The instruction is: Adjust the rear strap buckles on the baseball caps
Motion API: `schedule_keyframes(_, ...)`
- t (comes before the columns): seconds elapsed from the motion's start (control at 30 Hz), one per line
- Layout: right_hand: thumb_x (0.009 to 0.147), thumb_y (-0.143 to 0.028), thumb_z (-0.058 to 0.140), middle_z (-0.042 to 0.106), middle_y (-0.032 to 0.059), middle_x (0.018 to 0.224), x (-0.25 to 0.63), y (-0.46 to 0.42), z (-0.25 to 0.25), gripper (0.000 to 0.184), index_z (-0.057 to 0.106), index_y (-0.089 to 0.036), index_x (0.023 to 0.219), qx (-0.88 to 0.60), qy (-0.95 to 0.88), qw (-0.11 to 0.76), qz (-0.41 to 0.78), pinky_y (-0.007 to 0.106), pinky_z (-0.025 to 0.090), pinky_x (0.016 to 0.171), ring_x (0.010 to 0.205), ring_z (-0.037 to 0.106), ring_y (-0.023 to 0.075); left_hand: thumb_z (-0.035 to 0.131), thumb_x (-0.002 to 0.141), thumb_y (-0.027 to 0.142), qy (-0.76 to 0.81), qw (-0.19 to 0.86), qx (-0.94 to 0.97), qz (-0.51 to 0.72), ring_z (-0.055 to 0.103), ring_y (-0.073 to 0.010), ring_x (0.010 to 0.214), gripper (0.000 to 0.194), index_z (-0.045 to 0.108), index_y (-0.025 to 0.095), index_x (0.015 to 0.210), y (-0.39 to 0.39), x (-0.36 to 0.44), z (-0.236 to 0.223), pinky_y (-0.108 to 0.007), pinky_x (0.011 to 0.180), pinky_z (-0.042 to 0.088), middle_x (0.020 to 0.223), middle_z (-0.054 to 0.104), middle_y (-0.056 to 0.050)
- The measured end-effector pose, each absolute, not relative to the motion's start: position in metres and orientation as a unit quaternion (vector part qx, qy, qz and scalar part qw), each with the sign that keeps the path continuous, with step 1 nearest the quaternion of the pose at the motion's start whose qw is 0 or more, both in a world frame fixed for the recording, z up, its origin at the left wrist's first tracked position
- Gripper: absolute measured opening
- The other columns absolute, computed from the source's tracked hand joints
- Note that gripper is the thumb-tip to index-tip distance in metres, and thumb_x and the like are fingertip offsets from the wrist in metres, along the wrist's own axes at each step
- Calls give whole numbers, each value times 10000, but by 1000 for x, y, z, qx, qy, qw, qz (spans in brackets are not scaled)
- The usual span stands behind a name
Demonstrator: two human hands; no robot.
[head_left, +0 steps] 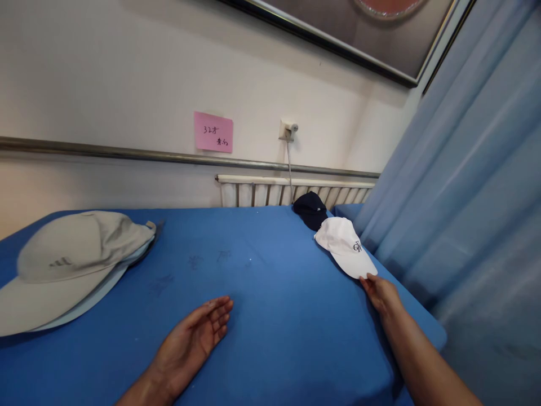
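Note:
A white baseball cap (338, 239) with dark lettering sits on the right side of the blue bed (262, 316). My right hand (380, 294) pinches the edge of its brim. Just behind it, a navy baseball cap (310, 207) lies near the far edge, beside the radiator. My left hand (194, 338) is over the middle front of the bed, palm turned inward, fingers stretched out and slightly curved, holding nothing. At the left rests a stack of caps: a beige baseball cap (63, 248) on top, a light blue brim (97, 290) under it, and something darker below.
Behind the bed are a white radiator (257, 192) and a metal rail (139, 157) along the wall. A pink note (213, 132) and a socket with a plug (288, 131) are above. A blue curtain (465, 186) hangs along the right; a framed picture (338, 28) is overhead.

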State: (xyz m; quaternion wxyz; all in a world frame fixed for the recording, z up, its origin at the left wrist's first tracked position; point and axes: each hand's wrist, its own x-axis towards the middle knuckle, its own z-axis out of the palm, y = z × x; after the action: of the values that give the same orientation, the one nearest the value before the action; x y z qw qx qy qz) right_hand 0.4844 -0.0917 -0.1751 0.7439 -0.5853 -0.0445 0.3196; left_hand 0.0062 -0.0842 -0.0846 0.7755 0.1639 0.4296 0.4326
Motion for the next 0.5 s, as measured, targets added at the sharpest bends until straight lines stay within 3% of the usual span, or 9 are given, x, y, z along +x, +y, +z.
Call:
schedule_keyframes(0.2,604,-93,683,636,15,760,474,-94,-177,188,568,-174,729,-609,-74,739,278,278,608,646,670,634,151,621,822,28,448,766,178,425,720,-187,778,176,732,108,934,-84,6,-85,-289,712,566,986,754,-115)
schedule_keyframes(0.5,578,-161,696,664,36,651,466,-108,-172,166,658,-135,737,-646,-133,701,270,260,541,511,572,628,168,659,799,51,449,766,196,416,725,-182,785,169,734,121,933,-84,5,-89,-279,700,576,974,758,-108)
